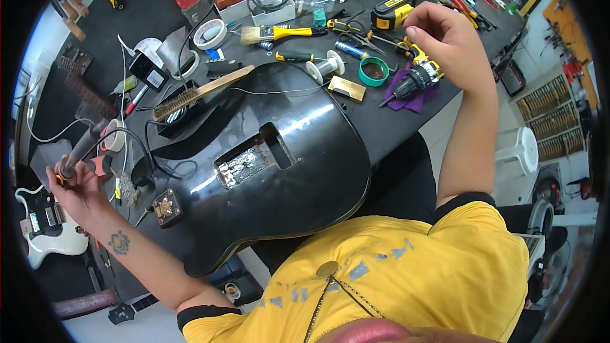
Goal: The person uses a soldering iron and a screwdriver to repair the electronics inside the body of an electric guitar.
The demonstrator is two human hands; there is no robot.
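Black guitar body (286, 152) lies back-up on the bench (394, 124), cavity exposed for access. Left hand (76, 190) closes around a soldering iron (82, 146); right hand (448, 38) pinches thin solder wire (273, 92) above the drill (413, 79).

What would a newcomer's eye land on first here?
The glossy black guitar body lying face down mid-bench, its open cavity showing wiring. Next, the left hand at the left edge gripping a soldering iron, and the right hand raised over a yellow-and-black drill at upper right. Tools clutter the black bench behind.
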